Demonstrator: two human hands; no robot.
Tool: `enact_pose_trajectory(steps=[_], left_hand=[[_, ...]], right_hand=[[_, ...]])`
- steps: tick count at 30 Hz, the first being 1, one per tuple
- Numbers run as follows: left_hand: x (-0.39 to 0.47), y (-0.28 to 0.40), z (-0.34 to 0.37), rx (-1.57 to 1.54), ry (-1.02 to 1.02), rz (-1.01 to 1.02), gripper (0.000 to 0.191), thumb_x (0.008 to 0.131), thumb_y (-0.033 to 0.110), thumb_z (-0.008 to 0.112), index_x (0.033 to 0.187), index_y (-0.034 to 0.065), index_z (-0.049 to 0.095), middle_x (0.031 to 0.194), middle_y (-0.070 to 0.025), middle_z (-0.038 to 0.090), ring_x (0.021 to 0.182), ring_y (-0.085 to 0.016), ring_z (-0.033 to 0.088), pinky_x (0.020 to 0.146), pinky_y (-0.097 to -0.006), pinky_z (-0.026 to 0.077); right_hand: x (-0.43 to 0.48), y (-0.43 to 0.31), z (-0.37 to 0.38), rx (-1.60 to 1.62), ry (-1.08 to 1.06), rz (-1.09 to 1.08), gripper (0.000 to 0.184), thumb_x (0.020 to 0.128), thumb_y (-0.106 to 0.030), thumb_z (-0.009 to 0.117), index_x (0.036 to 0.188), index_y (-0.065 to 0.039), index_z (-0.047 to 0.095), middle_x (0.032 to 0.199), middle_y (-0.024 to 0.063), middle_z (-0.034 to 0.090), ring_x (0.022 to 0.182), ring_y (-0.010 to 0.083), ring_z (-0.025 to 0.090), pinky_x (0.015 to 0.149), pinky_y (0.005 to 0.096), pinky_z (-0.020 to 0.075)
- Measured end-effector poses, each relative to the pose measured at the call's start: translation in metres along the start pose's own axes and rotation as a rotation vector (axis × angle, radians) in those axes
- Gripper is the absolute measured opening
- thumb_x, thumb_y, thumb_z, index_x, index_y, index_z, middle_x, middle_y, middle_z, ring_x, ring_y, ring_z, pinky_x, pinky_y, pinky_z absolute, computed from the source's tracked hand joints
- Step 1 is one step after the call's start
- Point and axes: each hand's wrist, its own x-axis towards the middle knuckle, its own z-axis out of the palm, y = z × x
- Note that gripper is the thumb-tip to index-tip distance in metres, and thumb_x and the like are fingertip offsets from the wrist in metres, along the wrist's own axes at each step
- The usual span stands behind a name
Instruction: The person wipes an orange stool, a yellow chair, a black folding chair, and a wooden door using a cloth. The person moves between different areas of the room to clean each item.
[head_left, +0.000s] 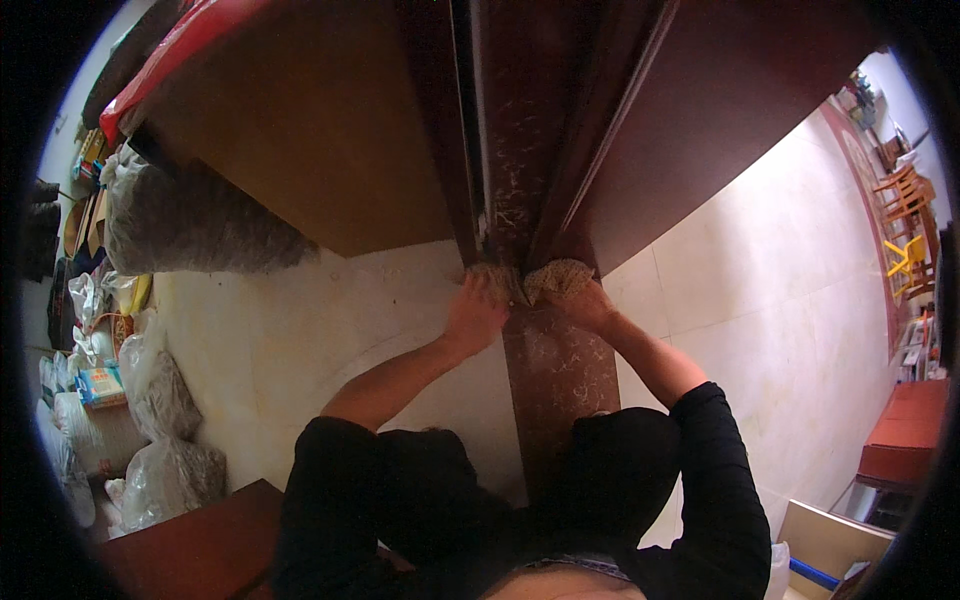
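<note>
My left hand (478, 311) presses a rough tan cloth (499, 279) to the foot of a dark reddish-brown door or door frame (517, 97). On the other side of its lower corner, my right hand (581, 304) grips a bunched tan cloth (559, 279). Whether the two cloths are one piece cannot be told. A brown stone threshold strip (566, 360) with pale veins runs below both hands towards my knees. Dark metal-edged grooves (476, 112) rise above the left hand. My fingertips are partly hidden in the cloth.
A brown panel (337, 150) stands at left and a dark red panel (675, 112) at right. Plastic-wrapped bags (172, 465) line the left side of the pale tiled floor (300, 330). Wooden chairs (904, 195) and a red box (904, 420) are at right.
</note>
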Motion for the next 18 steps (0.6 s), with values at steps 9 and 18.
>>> enact_pose_trajectory(steps=[9, 18], left_hand=[[-0.011, 0.010, 0.029, -0.042, -0.242, 0.144, 0.050, 0.102, 0.027, 0.039, 0.138, -0.0064, 0.044, 0.148, -0.0244, 0.038, 0.136, -0.047, 0.033, 0.116, -0.0609, 0.015], [-0.014, -0.018, -0.044, -0.330, 0.288, 0.020, 0.050, 0.096, 0.022, 0.053, 0.130, -0.0133, 0.046, 0.136, -0.0358, 0.042, 0.130, -0.051, 0.038, 0.114, -0.0615, 0.023]], right_hand=[[-0.025, 0.007, 0.067, -0.260, -0.132, -0.064, 0.047, 0.089, -0.024, 0.057, 0.132, -0.008, 0.055, 0.138, 0.0126, 0.053, 0.129, 0.0278, 0.049, 0.111, 0.0405, 0.0348], [0.014, -0.034, -0.045, -0.254, 0.092, -0.008, 0.039, 0.087, -0.017, 0.054, 0.124, -0.006, 0.061, 0.128, 0.0129, 0.060, 0.120, 0.0287, 0.055, 0.104, 0.0420, 0.0403]])
